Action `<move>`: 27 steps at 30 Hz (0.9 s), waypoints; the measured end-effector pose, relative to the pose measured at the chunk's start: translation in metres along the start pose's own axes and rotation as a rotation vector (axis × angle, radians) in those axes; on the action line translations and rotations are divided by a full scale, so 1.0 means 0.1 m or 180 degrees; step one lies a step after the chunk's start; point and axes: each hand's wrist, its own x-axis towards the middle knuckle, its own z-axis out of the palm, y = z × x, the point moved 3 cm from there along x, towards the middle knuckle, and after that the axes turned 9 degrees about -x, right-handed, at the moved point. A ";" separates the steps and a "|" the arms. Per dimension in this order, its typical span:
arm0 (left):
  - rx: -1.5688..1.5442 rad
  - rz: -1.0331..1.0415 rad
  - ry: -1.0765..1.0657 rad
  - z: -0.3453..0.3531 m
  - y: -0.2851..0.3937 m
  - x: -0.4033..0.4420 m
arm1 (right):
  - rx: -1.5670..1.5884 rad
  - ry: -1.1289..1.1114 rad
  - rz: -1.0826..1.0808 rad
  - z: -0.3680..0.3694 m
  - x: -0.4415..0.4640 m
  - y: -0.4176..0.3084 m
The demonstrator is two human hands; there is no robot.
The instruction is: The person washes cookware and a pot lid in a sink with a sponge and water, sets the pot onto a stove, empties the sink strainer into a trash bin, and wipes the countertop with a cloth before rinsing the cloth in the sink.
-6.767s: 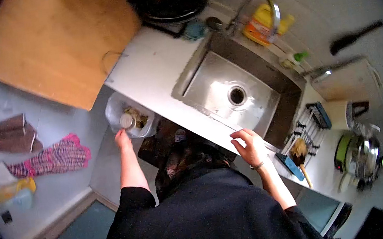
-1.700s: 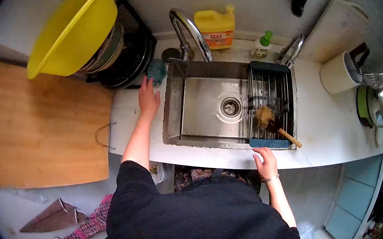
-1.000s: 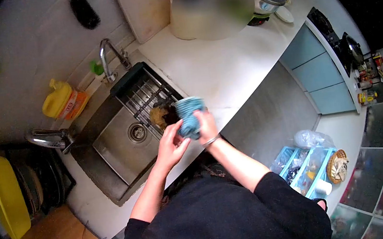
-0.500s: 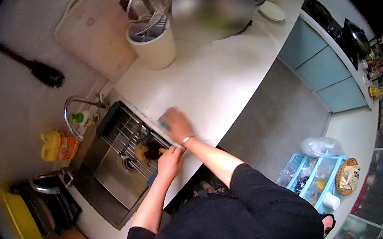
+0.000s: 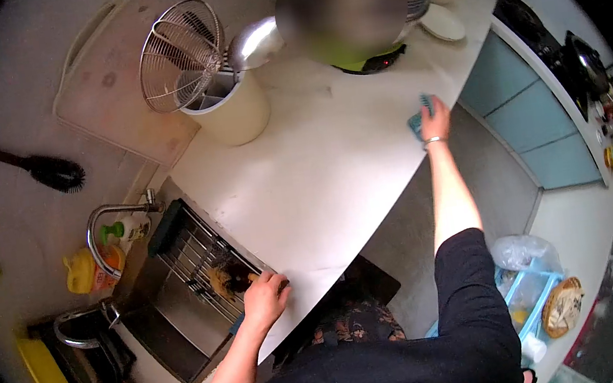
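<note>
My right hand (image 5: pixel 434 122) is stretched out to the counter's front edge, closed on a blue-green cloth (image 5: pixel 416 126) that lies against the white countertop (image 5: pixel 306 191). My left hand (image 5: pixel 263 299) rests at the rim of the sink (image 5: pixel 176 348), its fingers loosely bent and the thumb a little apart. Beside its fingertips is a scrub brush (image 5: pixel 222 281) with tan bristles and a dark body, lying on the metal rack (image 5: pixel 189 249) over the sink. Whether those fingers touch the brush's handle, I cannot tell.
A white utensil holder (image 5: pixel 235 116) with a wire strainer (image 5: pixel 180 53) and a ladle (image 5: pixel 254 43) stands at the back. Right of it are a blurred round appliance and a white plate (image 5: pixel 442 23). A curved faucet (image 5: pixel 95 235) and soap bottles rise behind the sink.
My right hand has swept the cloth from beside the sink rightward along the counter to its front edge. My left hand stays near the sink rim, its fingers loosened. The view has shifted.
</note>
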 end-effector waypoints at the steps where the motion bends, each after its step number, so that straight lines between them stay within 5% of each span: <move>1: -0.0042 -0.0096 -0.0111 0.00 -0.03 0.02 | -0.0305 -0.0154 0.0103 0.10 0.08 0.05; 5: -0.0252 -0.0295 -0.0125 -0.06 0.03 0.04 | -0.0902 -0.0460 -0.0822 0.64 -0.10 -0.63; 9: -0.0287 -0.0402 -0.0080 -0.05 -0.01 0.02 | -0.0021 -0.2163 -0.2037 0.51 -1.21 -2.32; 11: -0.0248 -0.0327 0.0039 -0.06 0.02 0.05 | 0.0333 -0.1636 -0.2753 0.57 -2.10 -2.63; 14: -0.0334 -0.0296 0.0125 -0.01 -0.01 0.19 | 0.1952 -0.2750 -0.3793 0.28 -2.64 -2.84; 16: -0.0284 -0.0201 0.0188 -0.06 -0.01 0.26 | 0.2069 -0.2879 -0.3698 0.51 -2.41 -2.78; 18: -0.0485 -0.0180 0.0057 -0.04 -0.04 0.28 | 0.1590 -0.2077 -0.3011 0.75 -1.75 -2.63; 19: -0.0503 -0.0203 0.0088 -0.06 -0.04 0.27 | 0.1359 -0.2053 -0.2120 0.77 -1.33 -2.60; 22: -0.0409 -0.0041 0.0208 -0.03 -0.10 0.16 | -0.0136 -0.0591 -0.1496 1.09 -0.90 -2.33; 27: -0.0639 -0.0159 0.0417 0.00 -0.13 0.01 | 0.0330 -0.1905 -0.2877 1.10 -2.00 -3.35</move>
